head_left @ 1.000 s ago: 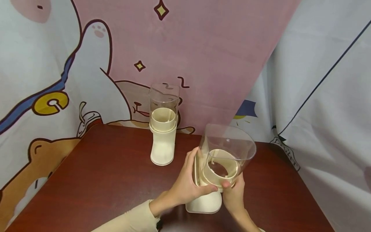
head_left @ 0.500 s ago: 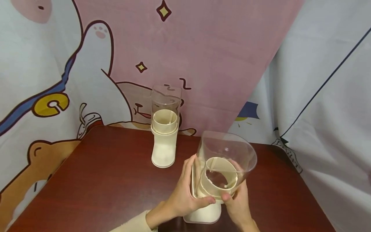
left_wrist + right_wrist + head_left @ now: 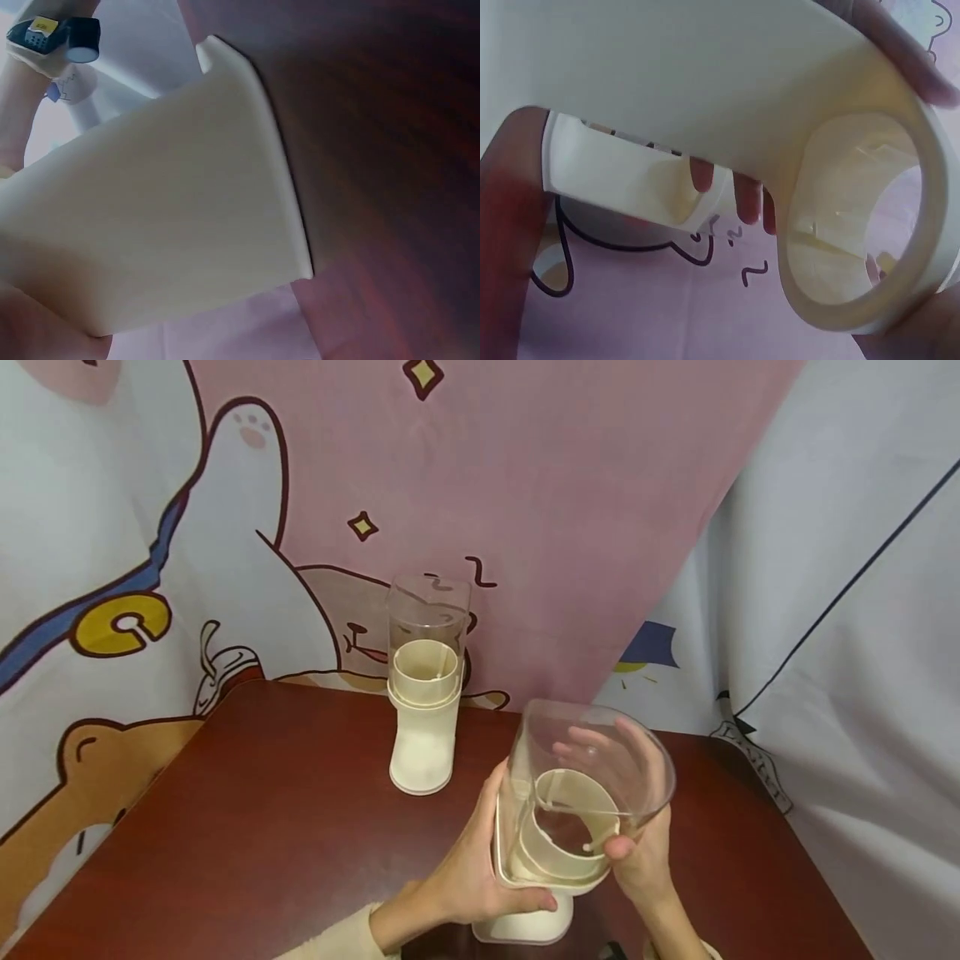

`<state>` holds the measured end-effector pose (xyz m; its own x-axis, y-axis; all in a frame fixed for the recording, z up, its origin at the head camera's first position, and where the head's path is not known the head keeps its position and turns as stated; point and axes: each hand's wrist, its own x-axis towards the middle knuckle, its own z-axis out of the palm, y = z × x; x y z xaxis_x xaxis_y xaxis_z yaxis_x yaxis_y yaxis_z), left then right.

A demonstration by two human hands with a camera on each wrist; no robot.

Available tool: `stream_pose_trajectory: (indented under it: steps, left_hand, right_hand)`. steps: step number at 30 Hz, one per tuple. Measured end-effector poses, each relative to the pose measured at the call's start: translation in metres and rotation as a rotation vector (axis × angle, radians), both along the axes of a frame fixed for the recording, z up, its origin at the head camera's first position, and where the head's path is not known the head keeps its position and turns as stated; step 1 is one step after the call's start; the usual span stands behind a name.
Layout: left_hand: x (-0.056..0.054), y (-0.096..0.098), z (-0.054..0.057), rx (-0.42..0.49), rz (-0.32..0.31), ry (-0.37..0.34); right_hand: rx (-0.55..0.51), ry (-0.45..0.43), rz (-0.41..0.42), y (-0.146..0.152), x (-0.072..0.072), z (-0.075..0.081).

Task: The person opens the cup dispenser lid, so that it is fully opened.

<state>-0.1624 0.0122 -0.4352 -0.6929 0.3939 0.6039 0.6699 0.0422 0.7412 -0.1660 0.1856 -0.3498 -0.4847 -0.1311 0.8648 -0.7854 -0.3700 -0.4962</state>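
I observe the left hand (image 3: pixel 472 877) gripping, thumb pointing right; the right hand (image 3: pixel 647 853) extends spread fingers toward far left.

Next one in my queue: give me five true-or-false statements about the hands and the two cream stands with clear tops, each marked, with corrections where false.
1. The left hand holds the nearer stand. True.
2. The farther stand lies on its side. False: it stands upright on the table.
3. Fingers of the right hand show through the nearer stand's clear top. True.
4. The farther stand is held by both hands. False: it stands apart from both.
5. The tabletop is white. False: it is dark reddish brown.
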Motion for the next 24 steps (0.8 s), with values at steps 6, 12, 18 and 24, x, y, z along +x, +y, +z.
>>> stream_pose_trajectory:
  steps: [6,12,18,24]
  left_hand:
    - [-0.0048,0.0003,-0.0001,0.026,0.042,0.088]
    - [-0.0040,0.0007,-0.0026,0.012,0.060,0.075]
    - [-0.0080,0.0003,-0.0017,0.009,0.035,0.122]
    - [-0.0108,-0.0018,-0.0015,0.031,0.018,0.162]
  right_hand:
    - [-0.026,-0.011,-0.029,-0.0016,-0.0021,-0.0007]
    - [-0.040,-0.040,-0.021,-0.0013,0.0010,0.0000]
    - [-0.110,-0.009,-0.004,-0.0037,0.0012,-0.0032]
    - [-0.165,0.058,0.019,-0.0031,-0.0040,-0.0092]
